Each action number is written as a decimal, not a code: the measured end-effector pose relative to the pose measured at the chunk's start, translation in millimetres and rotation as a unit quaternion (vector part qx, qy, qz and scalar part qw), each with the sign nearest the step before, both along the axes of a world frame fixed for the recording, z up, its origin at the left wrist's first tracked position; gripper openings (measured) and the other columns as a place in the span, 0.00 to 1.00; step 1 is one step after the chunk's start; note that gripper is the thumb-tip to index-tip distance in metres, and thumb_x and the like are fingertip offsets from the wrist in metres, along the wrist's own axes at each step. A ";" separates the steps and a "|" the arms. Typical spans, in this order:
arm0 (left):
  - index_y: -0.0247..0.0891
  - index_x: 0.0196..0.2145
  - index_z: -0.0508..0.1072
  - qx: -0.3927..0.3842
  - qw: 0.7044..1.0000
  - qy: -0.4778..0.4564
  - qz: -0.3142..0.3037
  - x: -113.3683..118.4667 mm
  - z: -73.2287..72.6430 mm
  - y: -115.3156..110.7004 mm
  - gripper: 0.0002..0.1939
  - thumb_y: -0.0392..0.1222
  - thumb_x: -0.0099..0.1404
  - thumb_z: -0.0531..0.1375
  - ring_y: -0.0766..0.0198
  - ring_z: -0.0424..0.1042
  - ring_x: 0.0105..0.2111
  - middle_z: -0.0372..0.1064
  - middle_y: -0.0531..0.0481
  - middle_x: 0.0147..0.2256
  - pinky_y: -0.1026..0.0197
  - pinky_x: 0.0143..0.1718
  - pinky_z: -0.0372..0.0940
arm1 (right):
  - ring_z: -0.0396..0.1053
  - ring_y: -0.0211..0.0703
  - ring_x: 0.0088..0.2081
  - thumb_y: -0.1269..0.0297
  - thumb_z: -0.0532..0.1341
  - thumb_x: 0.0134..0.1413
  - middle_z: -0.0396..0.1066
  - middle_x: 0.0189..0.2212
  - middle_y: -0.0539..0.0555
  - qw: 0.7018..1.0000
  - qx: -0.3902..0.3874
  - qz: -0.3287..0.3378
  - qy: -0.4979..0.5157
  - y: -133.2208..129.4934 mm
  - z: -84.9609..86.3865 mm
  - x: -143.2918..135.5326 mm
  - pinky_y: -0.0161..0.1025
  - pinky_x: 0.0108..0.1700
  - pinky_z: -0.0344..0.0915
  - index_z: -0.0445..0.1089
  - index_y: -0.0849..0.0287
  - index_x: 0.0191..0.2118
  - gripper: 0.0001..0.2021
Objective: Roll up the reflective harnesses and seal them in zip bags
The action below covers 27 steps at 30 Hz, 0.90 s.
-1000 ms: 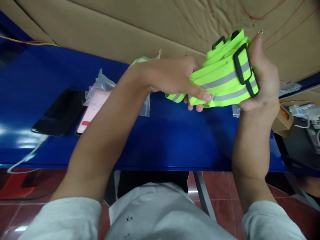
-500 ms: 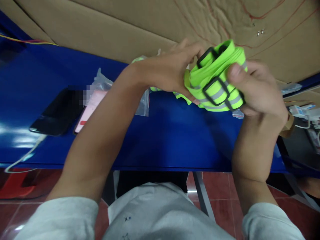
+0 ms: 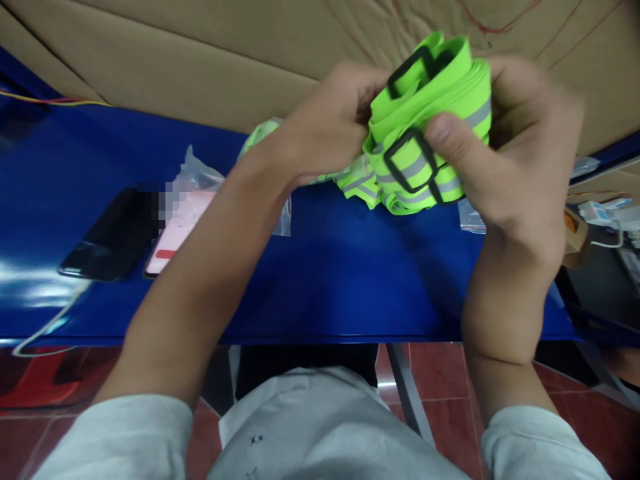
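The right hand [image 3: 525,150] grasps a folded bundle of neon-green reflective strap [image 3: 430,103], thumb pressed on its front, while the left hand [image 3: 335,127] is curled against the bundle's left side, its fingertips hidden, so its grip cannot be told. The step appears to be gathering the strap into a compact bundle, and the next move seems to call for keeping the layers pinched while looser folds [image 3: 363,187] are tidied. The bundle is held above the far side of a blue table [image 3: 330,273].
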State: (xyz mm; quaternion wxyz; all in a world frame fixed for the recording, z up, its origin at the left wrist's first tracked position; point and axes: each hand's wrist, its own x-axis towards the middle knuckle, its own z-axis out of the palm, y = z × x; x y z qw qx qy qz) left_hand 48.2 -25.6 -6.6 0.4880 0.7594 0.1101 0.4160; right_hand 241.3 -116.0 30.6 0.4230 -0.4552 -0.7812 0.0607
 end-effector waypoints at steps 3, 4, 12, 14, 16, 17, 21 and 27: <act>0.34 0.38 0.75 -0.096 0.990 0.007 -0.105 -8.1 10.3 -8.1 0.11 0.30 0.57 0.70 0.56 0.77 0.53 0.78 0.53 0.40 0.57 0.52 0.73 | 0.75 0.43 0.44 0.46 0.67 0.64 0.78 0.42 0.51 0.999 0.030 -0.016 0.034 0.7 0.6 -0.9 0.41 0.45 0.70 0.79 0.55 0.50 0.19; 0.34 0.41 0.75 -0.124 0.984 0.014 -0.129 -11.0 12.4 -9.9 0.16 0.28 0.55 0.70 0.55 0.76 0.55 0.78 0.53 0.43 0.57 0.53 0.73 | 0.74 0.42 0.44 0.46 0.66 0.65 0.78 0.43 0.51 0.999 0.041 -0.013 0.029 0.4 1.2 -1.8 0.40 0.46 0.70 0.79 0.58 0.51 0.20; 0.32 0.50 0.74 -0.082 0.992 -0.022 -0.090 -6.9 10.2 -19.1 0.23 0.40 0.60 0.74 0.69 0.75 0.44 0.74 0.54 0.43 0.65 0.46 0.71 | 0.64 0.43 0.67 0.49 0.62 0.70 0.67 0.64 0.47 0.999 0.036 -0.019 0.023 -2.6 0.3 -3.0 0.40 0.68 0.67 0.70 0.47 0.66 0.23; 0.34 0.46 0.76 -0.085 0.993 -0.030 -0.069 -2.6 9.4 -20.2 0.22 0.43 0.57 0.76 0.67 0.77 0.42 0.75 0.54 0.41 0.64 0.43 0.72 | 0.73 0.45 0.59 0.50 0.62 0.70 0.75 0.57 0.47 0.995 -0.006 0.029 0.097 0.6 -2.8 -3.7 0.42 0.59 0.74 0.74 0.45 0.61 0.18; 0.36 0.44 0.78 -0.099 0.992 -0.051 -0.054 1.2 8.1 -20.1 0.20 0.45 0.57 0.76 0.65 0.78 0.41 0.77 0.53 0.40 0.63 0.43 0.74 | 0.78 0.47 0.48 0.48 0.64 0.68 0.80 0.44 0.50 0.990 -0.009 0.019 0.140 5.2 -6.1 -5.7 0.42 0.49 0.76 0.80 0.50 0.51 0.15; 0.37 0.43 0.79 -0.106 0.991 -0.061 -0.049 3.0 6.9 -19.4 0.18 0.45 0.58 0.76 0.64 0.78 0.41 0.78 0.53 0.40 0.62 0.42 0.74 | 0.79 0.46 0.45 0.47 0.65 0.66 0.80 0.41 0.51 0.988 0.003 0.007 0.152 7.8 -7.8 -6.9 0.42 0.46 0.75 0.80 0.53 0.48 0.16; 0.38 0.40 0.81 -0.122 0.989 -0.078 -0.023 9.1 -1.8 -12.0 0.15 0.46 0.59 0.76 0.64 0.79 0.37 0.80 0.52 0.37 0.63 0.37 0.74 | 0.78 0.40 0.42 0.50 0.68 0.65 0.79 0.38 0.50 0.982 0.065 -0.012 0.178 16.8 -16.7 -11.9 0.39 0.45 0.74 0.78 0.58 0.44 0.15; 0.38 0.37 0.78 -0.076 0.995 -0.058 0.030 8.5 -4.9 -5.3 0.16 0.49 0.59 0.76 0.64 0.74 0.34 0.77 0.52 0.34 0.61 0.36 0.71 | 0.79 0.40 0.44 0.56 0.65 0.68 0.80 0.41 0.52 0.968 0.180 -0.096 0.149 18.3 -29.7 -23.5 0.38 0.48 0.74 0.79 0.64 0.49 0.15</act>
